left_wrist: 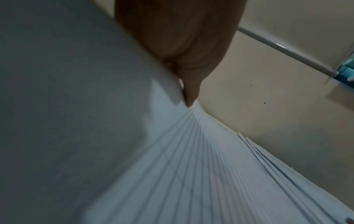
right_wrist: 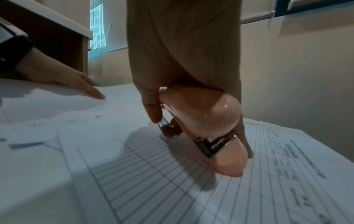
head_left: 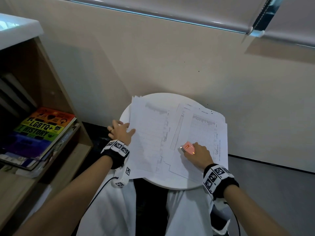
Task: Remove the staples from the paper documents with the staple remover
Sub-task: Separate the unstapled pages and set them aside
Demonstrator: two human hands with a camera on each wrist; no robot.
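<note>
Two piles of printed paper documents lie side by side on a small round white table (head_left: 170, 185). My left hand (head_left: 120, 132) lies flat on the left edge of the left pile (head_left: 150, 133), thumb on the top sheet; the left wrist view shows my left hand (left_wrist: 182, 37) with a fingertip touching the fanned sheet edges (left_wrist: 210, 166). My right hand (head_left: 198, 155) grips a pink staple remover (head_left: 187, 147) that rests on the right document (head_left: 201, 130). In the right wrist view the staple remover (right_wrist: 208, 121) sits tilted on the ruled sheet, pinched between thumb and fingers (right_wrist: 151, 106). No staple is visible.
A wooden bookshelf (head_left: 51, 82) stands close on the left, with a rainbow-covered book (head_left: 42, 130) lying on a stack. A beige wall (head_left: 170, 65) runs right behind the table. My lap in white trousers (head_left: 110, 210) is under the table's near rim.
</note>
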